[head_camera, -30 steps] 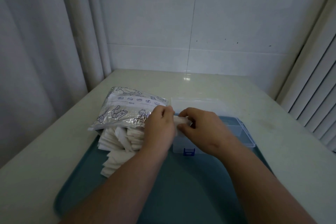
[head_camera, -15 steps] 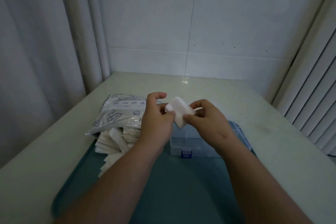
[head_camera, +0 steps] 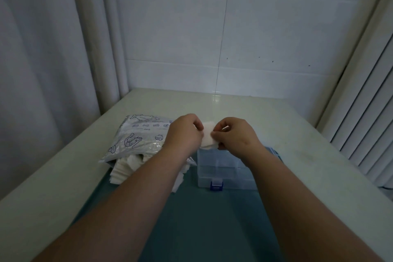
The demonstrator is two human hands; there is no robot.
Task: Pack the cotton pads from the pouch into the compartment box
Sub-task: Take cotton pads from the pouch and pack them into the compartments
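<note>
A white cotton pad [head_camera: 208,135] is pinched between my left hand [head_camera: 185,132] and my right hand [head_camera: 236,135], held in the air just above the far edge of the clear compartment box [head_camera: 223,171]. The box has a blue latch at its front and its lid is open; my hands hide its far part. To the left lies the printed silver pouch [head_camera: 138,137], with a heap of white cotton pads [head_camera: 127,166] spilling from its open near end, partly hidden under my left forearm.
Box and pads rest on a teal tray [head_camera: 191,219] on a pale table [head_camera: 319,166]. A tiled wall stands behind, a curtain on the left, slatted blinds on the right.
Both hands lifted the pad up from the box, then brought it slightly lower and closer together. The camera tilted upward, showing more wall.
</note>
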